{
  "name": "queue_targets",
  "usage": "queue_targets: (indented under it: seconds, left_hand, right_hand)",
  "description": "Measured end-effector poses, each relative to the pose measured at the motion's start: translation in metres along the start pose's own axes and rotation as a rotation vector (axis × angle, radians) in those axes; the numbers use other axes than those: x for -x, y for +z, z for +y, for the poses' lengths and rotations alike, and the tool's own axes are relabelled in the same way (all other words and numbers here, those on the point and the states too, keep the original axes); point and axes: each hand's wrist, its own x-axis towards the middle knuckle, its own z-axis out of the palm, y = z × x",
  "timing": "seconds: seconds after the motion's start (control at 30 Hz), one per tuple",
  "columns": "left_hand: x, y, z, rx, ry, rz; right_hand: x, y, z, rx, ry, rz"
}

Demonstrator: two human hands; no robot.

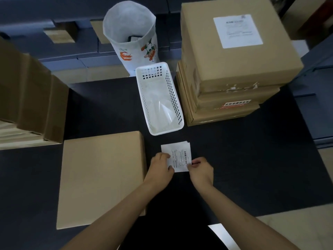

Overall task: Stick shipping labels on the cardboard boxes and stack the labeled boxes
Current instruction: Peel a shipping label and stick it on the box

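Head view: I am noting the left hand [161, 166] curling its fingers onto the left edge of the shipping labels [177, 156], and the right hand [201, 169] pinching the near right corner between thumb and fingertips; I am judging this as peeling one label free, one hand steadying the small pile; the pile is lying on the black table [243, 159], just right of the unlabeled box [100, 179], which is sitting close for sticking; a white basket [160, 98] is standing beyond; the labeled stack [232, 69] is rising far right; more cartons [30, 98] are crowding the left; the room is looking dim.
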Motion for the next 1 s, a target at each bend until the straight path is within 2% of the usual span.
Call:
queue_targets:
  seconds: [0.2,0.37,0.47,0.57,0.67,0.83,1.0]
  left_hand:
    - [0.005,-0.014,0.008,0.014,0.093,0.069]
    - [0.024,-0.055,0.018,0.105,0.191,0.298]
    - [0.041,-0.086,0.018,0.149,0.182,0.443]
    - [0.065,-0.119,0.015,0.222,0.162,0.556]
    - [0.091,-0.150,0.013,0.336,0.117,0.558]
    - [0.117,-0.188,-0.006,0.706,-0.007,0.386]
    - [0.134,-0.218,-0.058,1.034,-0.184,0.525]
  right_hand:
    - [0.014,-0.022,-0.012,-0.280,-0.014,-0.113]
    - [0.030,-0.060,-0.047,-0.521,-0.187,-0.122]
    - [0.045,-0.073,-0.079,-0.545,-0.320,-0.121]
    - [0.068,-0.071,-0.108,-0.539,-0.422,-0.209]
    - [0.098,-0.058,-0.128,-0.492,-0.502,-0.329]
    - [0.144,-0.023,-0.149,-0.519,-0.542,-0.480]
    - [0.186,0.021,-0.156,-0.609,-0.364,-0.624]
